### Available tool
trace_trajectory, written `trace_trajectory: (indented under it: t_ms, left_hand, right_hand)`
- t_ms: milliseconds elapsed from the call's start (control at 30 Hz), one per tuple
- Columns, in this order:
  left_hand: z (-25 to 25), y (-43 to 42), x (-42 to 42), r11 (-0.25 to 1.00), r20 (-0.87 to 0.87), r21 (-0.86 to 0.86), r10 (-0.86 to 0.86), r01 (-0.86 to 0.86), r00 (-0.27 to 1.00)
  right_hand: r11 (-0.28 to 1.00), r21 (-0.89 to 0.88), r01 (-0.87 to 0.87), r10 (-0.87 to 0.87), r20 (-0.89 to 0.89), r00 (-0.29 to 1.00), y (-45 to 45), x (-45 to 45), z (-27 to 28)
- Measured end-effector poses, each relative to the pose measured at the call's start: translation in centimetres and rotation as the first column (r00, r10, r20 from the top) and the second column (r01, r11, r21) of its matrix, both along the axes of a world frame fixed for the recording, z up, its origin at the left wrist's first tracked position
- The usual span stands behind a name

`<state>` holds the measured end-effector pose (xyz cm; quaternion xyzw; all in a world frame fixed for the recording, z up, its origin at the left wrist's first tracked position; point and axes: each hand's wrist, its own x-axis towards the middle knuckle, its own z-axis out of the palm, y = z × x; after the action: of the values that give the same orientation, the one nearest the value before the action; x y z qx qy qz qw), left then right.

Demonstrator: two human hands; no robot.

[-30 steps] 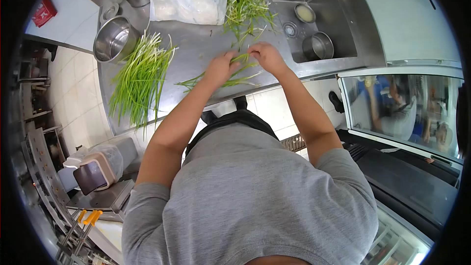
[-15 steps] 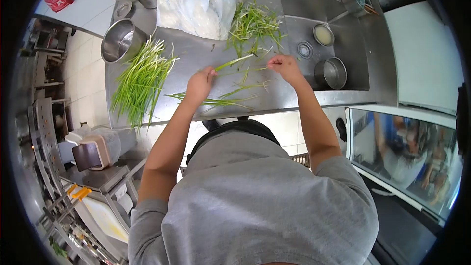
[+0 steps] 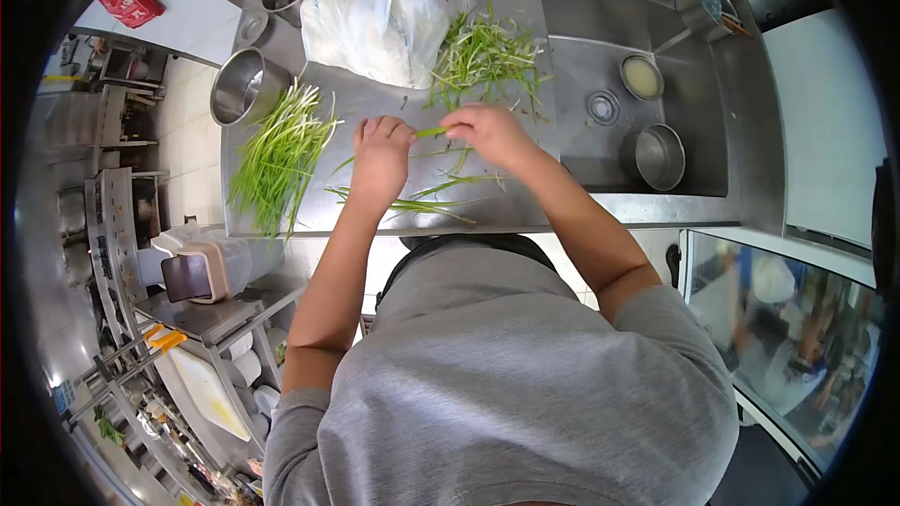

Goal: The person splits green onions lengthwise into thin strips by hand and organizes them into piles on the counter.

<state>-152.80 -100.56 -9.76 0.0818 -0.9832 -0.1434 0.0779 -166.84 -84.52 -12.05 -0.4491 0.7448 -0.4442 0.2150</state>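
Between my hands a green onion stalk (image 3: 431,132) is stretched above the steel counter (image 3: 323,164). My left hand (image 3: 382,157) is closed around it on one side, and the fingertips of my right hand (image 3: 489,134) pinch its other end. Below lie several loose green onion stalks (image 3: 422,204), spread near the counter's front edge. To the left is a thick bunch of green onions (image 3: 281,164), white ends pointing away from me. Behind my right hand sits a tangled pile of green onion pieces (image 3: 487,58).
A full white plastic bag (image 3: 375,26) stands at the back, with a steel pot (image 3: 246,86) to its left. On the right the sink (image 3: 586,52) holds a bowl of pale liquid (image 3: 642,78) and a steel pot (image 3: 659,157). A glass-doored cabinet (image 3: 783,337) is at lower right.
My right hand has moved left, close to my left hand, and now pinches the stalk's end. My left hand has turned so its back faces up. The view has shifted slightly.
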Motion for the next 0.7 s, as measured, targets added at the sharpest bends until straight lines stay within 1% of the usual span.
trace_trajectory:
  t_ms: [33, 100, 133, 200, 233, 300, 333, 400, 500, 533, 567, 633, 700]
  left_hand:
    - [0.2, 0.1, 0.1, 0.999, 0.012, -0.018, 0.030, -0.030, 0.999]
    - [0.2, 0.5, 0.2, 0.995, 0.039, -0.051, 0.086, -0.084, 0.996]
    - [0.5, 1.2, -0.1, 0.993, 0.001, 0.100, 0.059, -0.059, 0.998]
    - [1.3, 3.0, -1.1, 0.921, -0.086, 0.390, 0.024, 0.011, 0.996]
    - [1.6, 3.4, -1.5, 0.886, 0.018, 0.456, 0.084, -0.083, 0.996]
    - [2.1, 3.8, -2.1, 0.790, 0.234, 0.546, 0.176, -0.279, 0.956]
    - [2.0, 4.0, -2.3, 0.814, 0.173, 0.534, 0.161, -0.230, 0.972]
    - [1.7, 4.3, -2.3, 0.855, 0.052, 0.502, 0.122, -0.131, 0.991]
    - [2.1, 4.4, -2.4, 0.845, 0.071, 0.522, 0.087, -0.111, 0.994]
    - [2.0, 4.4, -2.3, 0.835, 0.087, 0.533, 0.106, -0.137, 0.990]
    - [1.7, 4.2, -2.2, 0.824, 0.103, 0.542, 0.127, -0.163, 0.987]
    - [1.7, 4.2, -2.1, 0.798, 0.138, 0.564, 0.164, -0.213, 0.977]
    - [2.0, 4.3, -2.1, 0.769, 0.174, 0.585, 0.191, -0.257, 0.966]
  right_hand:
    - [0.999, 0.035, 0.027, -0.030, 0.115, 0.993, 0.1, -0.4, 0.1]
    - [0.999, 0.001, 0.053, -0.053, 0.124, 0.991, 0.7, -0.9, 0.4]
    - [0.998, -0.010, 0.068, -0.066, 0.130, 0.989, 1.0, -1.0, 0.7]
    - [0.999, -0.039, 0.032, -0.027, 0.124, 0.992, 0.9, -0.6, 1.2]
    - [0.998, -0.053, 0.014, -0.008, 0.119, 0.993, 1.0, -0.5, 1.5]
    - [0.998, 0.017, 0.064, -0.066, 0.191, 0.979, 1.4, -0.8, 2.2]
    - [0.995, 0.053, 0.089, -0.098, 0.225, 0.969, 1.6, -0.8, 2.4]
    - [0.995, -0.002, 0.095, -0.090, 0.289, 0.953, 2.3, -1.1, 1.5]
    - [0.984, -0.078, 0.158, -0.114, 0.404, 0.908, 3.5, -1.5, 0.5]
    - [0.977, -0.100, 0.187, -0.124, 0.444, 0.887, 3.9, -1.6, 0.3]
    - [0.947, -0.131, 0.293, -0.178, 0.545, 0.819, 4.3, -2.0, 0.1]
    - [0.855, -0.149, 0.496, -0.243, 0.730, 0.639, 4.6, -2.5, 0.0]
    - [0.865, -0.111, 0.490, -0.154, 0.870, 0.468, 4.6, -2.0, 0.2]
